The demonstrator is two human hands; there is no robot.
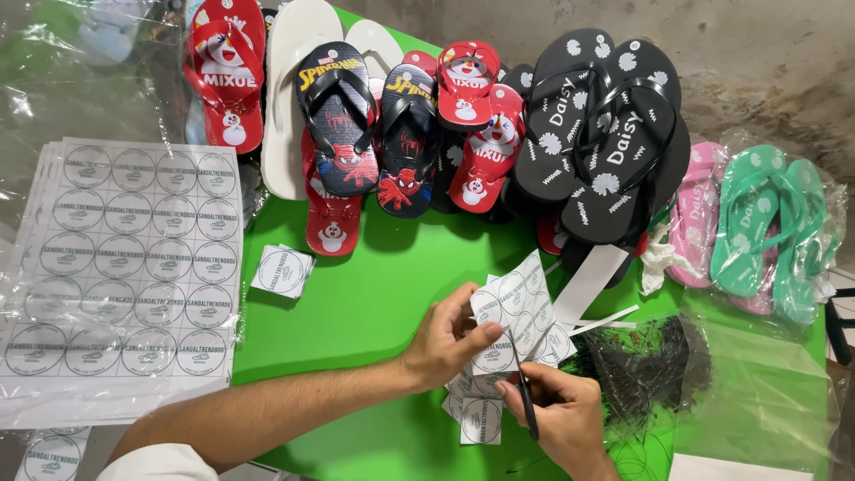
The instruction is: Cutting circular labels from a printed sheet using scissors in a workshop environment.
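Two hands over green table, left hand pinching label sheet, right hand clenching scissors

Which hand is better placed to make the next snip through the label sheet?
Probably the right hand: it grips the scissors, their tip up against the label sheet. The left hand only pinches that sheet, steadying it.

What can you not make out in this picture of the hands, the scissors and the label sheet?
Head view:
- scissors: handles hidden inside the right hand.
- label sheet: lower part covered by the left hand.
- black tangle: strands too fine to identify.
- green sandals: blurred by plastic wrap.
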